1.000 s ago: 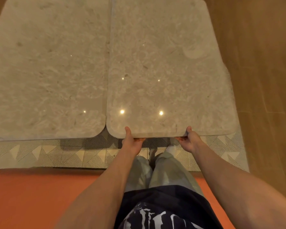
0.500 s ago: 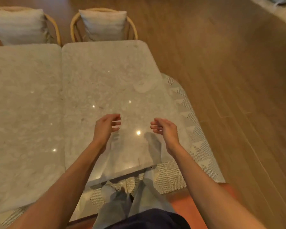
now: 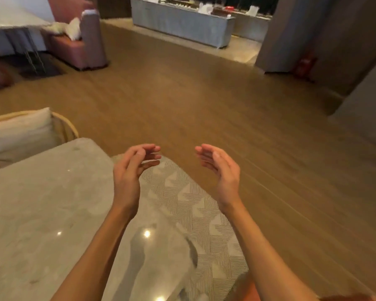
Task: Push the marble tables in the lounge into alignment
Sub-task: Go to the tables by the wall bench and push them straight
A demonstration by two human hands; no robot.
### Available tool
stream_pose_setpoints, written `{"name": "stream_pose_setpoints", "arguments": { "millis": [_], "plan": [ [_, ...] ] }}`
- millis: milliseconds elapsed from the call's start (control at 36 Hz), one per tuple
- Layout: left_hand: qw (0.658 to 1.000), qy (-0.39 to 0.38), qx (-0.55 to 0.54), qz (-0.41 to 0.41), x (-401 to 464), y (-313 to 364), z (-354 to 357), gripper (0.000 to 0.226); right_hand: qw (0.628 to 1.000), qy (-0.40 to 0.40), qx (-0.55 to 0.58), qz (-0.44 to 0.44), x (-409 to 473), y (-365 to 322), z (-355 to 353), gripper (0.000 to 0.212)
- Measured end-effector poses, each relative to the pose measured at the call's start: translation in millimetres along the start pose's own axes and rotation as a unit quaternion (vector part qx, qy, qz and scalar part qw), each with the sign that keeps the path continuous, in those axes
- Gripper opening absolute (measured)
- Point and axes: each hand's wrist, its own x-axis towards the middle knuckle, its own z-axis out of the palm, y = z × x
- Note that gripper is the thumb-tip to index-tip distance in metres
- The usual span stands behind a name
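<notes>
Marble table (image 3: pixel 52 203) on patterned rug (image 3: pixel 193 213) (wood floor (image 3: pixel 204 94) w/ sofa (image 3: pixel 83 44) beyond)

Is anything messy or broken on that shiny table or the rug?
Nothing stands out. The marble table is bare and shiny, with no cracks or spills showing. The patterned rug lies flat beneath it. The left hand and right hand hang open above, touching nothing.

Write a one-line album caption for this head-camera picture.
Both hands, left and right, raised open and empty above the marble table and patterned rug.
</notes>
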Motion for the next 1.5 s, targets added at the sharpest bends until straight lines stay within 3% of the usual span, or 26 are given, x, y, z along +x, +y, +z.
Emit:
{"name": "stream_pose_setpoints", "arguments": {
  "millis": [167, 417, 611, 861, 1111, 1250, 1500],
  "plan": [
    [0.998, -0.044, 0.029, 0.024, 49.8, -11.9, 51.9, 0.027, 0.998, 0.039, 0.023, -0.039, 73.9, -2.3, -70.7, 0.033],
    [0.994, -0.107, -0.026, 0.03, 145.3, -68.8, 228.1, 0.026, 0.991, 0.114, 0.005, -0.071, 197.1, -20.8, -202.6, 0.033],
    [0.986, -0.16, -0.045, 0.026, 213.2, -100.5, 295.6, 0.027, 0.976, 0.195, -0.02, -0.09, 257.0, -36.0, -294.5, 0.032],
    [0.967, -0.237, -0.098, -0.007, 289.0, -161.7, 409.8, 0.027, 0.96, 0.263, -0.028, -0.094, 333.7, -23.9, -354.0, 0.033],
    [0.904, -0.386, -0.178, -0.037, 364.9, -212.7, 602.1, 0.027, 0.907, 0.367, -0.119, -0.172, 421.0, -49.4, -447.1, 0.029],
    [0.868, -0.461, -0.178, -0.045, 400.0, -211.0, 699.5, 0.029, 0.865, 0.449, -0.12, -0.188, 454.8, -77.2, -502.6, 0.026],
    [0.816, -0.553, -0.168, -0.024, 419.3, -212.3, 866.3, 0.028, 0.799, 0.527, -0.142, -0.251, 501.6, -116.7, -598.6, 0.028]
  ]
}}
